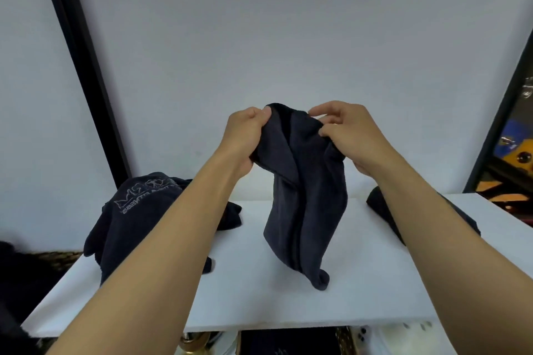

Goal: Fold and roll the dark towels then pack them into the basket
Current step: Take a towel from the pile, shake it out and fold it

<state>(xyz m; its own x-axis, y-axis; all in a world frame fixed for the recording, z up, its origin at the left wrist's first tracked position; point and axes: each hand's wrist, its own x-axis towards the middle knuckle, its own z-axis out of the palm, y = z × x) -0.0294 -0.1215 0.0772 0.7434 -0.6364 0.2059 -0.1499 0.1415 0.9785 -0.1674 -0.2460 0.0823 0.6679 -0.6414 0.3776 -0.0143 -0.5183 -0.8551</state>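
A dark towel [305, 204] hangs in the air over the white table [360, 291], its lower end touching the tabletop. My left hand [245, 138] grips the towel's top left edge. My right hand [346, 135] pinches the top right edge, fingers curled into the cloth. A heap of dark towels [135, 219] with pale lettering lies on the table's left side, partly behind my left forearm. Another dark towel [386, 210] lies at the right, mostly hidden by my right forearm. No basket can be made out.
A pale wall stands just behind the table. A black post [83, 66] runs diagonally at the left. Cluttered dark items [513, 147] show at the far right edge. Under the table's front edge lie dark and gold objects [196, 340].
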